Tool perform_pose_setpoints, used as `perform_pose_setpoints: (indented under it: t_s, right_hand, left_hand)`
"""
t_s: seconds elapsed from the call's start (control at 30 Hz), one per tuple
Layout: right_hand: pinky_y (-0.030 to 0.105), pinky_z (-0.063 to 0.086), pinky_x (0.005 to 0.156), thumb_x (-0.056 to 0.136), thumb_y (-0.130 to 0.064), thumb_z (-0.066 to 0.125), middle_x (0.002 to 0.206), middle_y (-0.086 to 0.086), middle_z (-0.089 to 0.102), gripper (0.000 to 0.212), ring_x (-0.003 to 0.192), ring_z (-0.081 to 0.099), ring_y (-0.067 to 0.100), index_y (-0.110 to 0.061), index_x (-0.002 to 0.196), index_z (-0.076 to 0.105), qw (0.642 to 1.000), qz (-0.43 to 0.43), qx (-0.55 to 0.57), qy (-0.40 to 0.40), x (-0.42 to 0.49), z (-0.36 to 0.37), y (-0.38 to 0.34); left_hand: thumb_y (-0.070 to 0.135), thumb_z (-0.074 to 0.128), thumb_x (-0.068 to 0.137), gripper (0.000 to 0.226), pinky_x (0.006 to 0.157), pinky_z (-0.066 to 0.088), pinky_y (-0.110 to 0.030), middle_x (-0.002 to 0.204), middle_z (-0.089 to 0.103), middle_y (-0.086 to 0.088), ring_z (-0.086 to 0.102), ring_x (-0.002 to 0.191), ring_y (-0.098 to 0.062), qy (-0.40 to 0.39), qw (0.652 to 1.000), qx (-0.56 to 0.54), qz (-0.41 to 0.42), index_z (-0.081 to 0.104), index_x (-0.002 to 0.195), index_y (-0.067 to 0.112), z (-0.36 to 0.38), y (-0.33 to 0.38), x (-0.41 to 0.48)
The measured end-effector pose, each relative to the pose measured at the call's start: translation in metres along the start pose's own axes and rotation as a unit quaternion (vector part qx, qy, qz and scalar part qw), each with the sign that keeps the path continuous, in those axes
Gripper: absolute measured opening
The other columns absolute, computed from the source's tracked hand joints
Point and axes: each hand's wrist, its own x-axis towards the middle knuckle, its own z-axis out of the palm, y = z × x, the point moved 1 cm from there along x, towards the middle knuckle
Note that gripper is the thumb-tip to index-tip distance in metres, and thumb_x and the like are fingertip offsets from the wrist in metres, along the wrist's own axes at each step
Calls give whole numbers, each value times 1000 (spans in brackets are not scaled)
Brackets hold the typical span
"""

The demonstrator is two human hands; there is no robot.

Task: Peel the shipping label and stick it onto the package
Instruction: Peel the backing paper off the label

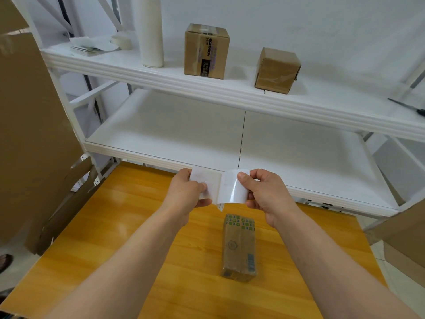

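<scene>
I hold a white shipping label (pixel 210 180) up in the air above the wooden table (pixel 128 217). My left hand (pixel 187 192) pinches its matte left part. My right hand (pixel 264 192) pinches a glossy white sheet (pixel 234 187) that curls away from the label, joined to it along the middle. Below my hands a long brown cardboard package (pixel 239 247) wrapped in clear film lies flat on the table, with a green and blue print at its far end.
A white shelf unit (pixel 207 88) stands behind the table, bearing two brown boxes (pixel 207 51) (pixel 277 70), a white bottle (pixel 149 31), a tape roll (pixel 122 41) and scissors (pixel 409 107). Large cardboard sheets (pixel 30 134) lean at the left; more cardboard (pixel 402 238) sits at the right.
</scene>
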Motion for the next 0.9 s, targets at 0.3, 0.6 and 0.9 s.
perform_pose_setpoints:
  t_s: [0.3,0.6,0.9]
  right_hand:
    - [26,50,54,92,-29,69,94,5,66,14,68,58,17,-16,97,65,1000,2,-7,-7,-1,2,-2]
    - [25,50,53,91,-29,69,90,5,65,13,66,57,16,-17,95,65,1000,4,-13,-10,-2,4,-4]
    - [27,52,57,92,-27,69,88,4,64,11,67,57,16,-17,94,65,1000,6,-14,-9,-3,2,-6]
  left_hand:
    - [-6,56,86,41,73,61,-33,112,58,-5,61,97,-27,-24,999,-35,-19,51,120,16,1,-1,1]
    - [-1,76,78,46,75,58,-32,111,66,-7,65,98,-28,-40,997,-63,-32,59,119,12,0,-3,2]
    - [2,73,83,35,74,57,-32,110,68,-7,64,100,-27,-23,997,-55,-39,64,115,13,0,-4,4]
